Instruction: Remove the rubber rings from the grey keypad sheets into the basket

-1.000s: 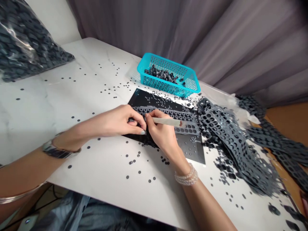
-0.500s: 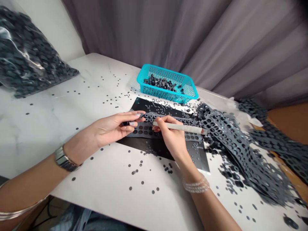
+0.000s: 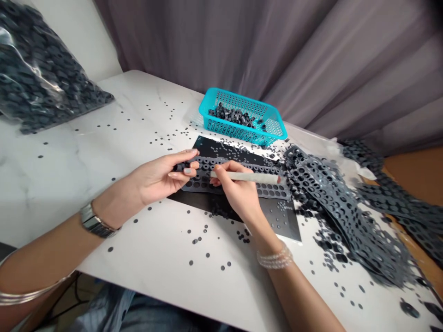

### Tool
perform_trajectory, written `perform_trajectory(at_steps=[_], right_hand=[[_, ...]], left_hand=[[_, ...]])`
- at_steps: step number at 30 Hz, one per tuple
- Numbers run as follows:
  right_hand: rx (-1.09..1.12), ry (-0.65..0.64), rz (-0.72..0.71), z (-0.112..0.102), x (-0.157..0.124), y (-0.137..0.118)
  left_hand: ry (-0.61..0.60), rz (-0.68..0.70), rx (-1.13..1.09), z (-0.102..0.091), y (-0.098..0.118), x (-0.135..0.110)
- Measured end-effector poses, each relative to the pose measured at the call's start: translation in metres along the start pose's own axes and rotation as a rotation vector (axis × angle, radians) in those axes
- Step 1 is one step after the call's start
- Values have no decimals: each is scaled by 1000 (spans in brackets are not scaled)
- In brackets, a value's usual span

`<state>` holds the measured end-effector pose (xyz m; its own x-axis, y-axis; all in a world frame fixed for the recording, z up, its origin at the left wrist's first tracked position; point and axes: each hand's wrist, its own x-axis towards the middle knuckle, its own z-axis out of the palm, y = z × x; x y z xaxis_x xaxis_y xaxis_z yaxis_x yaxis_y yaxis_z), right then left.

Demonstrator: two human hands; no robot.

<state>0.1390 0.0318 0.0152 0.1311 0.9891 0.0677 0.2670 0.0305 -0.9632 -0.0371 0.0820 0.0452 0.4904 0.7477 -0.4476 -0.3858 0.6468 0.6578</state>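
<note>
"White marble-look bench under everything, yes? What's on it?"

"Yes. Far left there's a bulging plastic bag of dark rubber rings. Straight ahead sits a teal plastic basket of dark sleeves, and to my right, a heap of punched grey sheets. Loose dark discs are scattered all over."

"And right in front of you?"

"A black sheet lies flat on the bench, and a perforated grey strip lies across it, under both my hands."

"What's your grip doing?"

"My left hand has its fingertips together, pinched on a small dark piece at the strip's left end. It's too small for me to say more about it. My right hand is clamped round a pale stick with a reddish tip, held like a pen, with its shaft lying along the strip."

"How do you do this well?"

"I'd say a light pinch, a low wrist, and a shallow angle on the stick, so its end can work at one hole at a time without dragging the strip off the sheet."
</note>
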Motion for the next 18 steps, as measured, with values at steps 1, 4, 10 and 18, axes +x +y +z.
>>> perform_trajectory(at_steps=[1,4,10,18], right_hand=[[-24,-26,-14,2,0,1],[-90,-72,-38,4,0,4],[-169,-88,-68,5,0,3],[-277,-56,-122,11,-1,-2]], left_hand=[[22,49,96,-1,0,0],[93,215,513,-5,-1,-1],[215,536,1492,-8,-13,-1],[89,553,1669,-7,-16,1]])
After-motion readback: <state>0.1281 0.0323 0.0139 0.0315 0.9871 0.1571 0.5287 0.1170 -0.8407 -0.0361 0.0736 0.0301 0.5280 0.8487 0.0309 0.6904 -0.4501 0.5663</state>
